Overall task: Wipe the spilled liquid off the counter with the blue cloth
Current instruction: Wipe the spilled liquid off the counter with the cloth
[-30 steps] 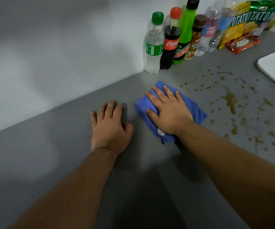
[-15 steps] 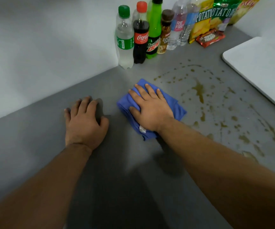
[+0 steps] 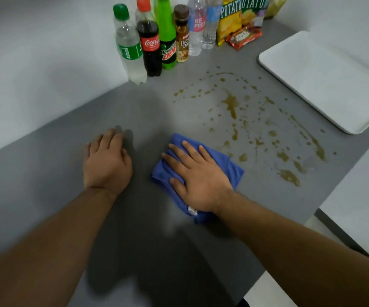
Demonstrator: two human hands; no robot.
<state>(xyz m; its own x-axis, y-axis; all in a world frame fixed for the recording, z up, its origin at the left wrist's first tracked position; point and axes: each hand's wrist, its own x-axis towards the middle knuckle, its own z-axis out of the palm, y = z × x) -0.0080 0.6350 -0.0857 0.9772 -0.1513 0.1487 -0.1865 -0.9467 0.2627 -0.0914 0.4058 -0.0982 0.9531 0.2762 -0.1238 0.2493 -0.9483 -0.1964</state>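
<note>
A folded blue cloth (image 3: 232, 167) lies on the grey counter (image 3: 46, 185), and my right hand (image 3: 198, 178) presses flat on top of it with the fingers spread. Brown spilled liquid (image 3: 231, 103) is spattered in drops and streaks over the counter just right of and beyond the cloth, reaching as far as a larger puddle (image 3: 290, 177) near the counter's right edge. My left hand (image 3: 107, 163) rests palm down on the bare counter to the left of the cloth, holding nothing.
Several drink bottles (image 3: 150, 41) stand in a row against the back wall, with snack bags (image 3: 234, 16) and a red packet (image 3: 244, 37) beside them. A white tray (image 3: 325, 78) sits at the right. The counter's right edge (image 3: 312, 216) drops off beside the spill.
The view has shifted, so the spill and tray show more fully. Both hands and the cloth sit nearer to me on the counter than before. The right hand stays flat on the cloth.
</note>
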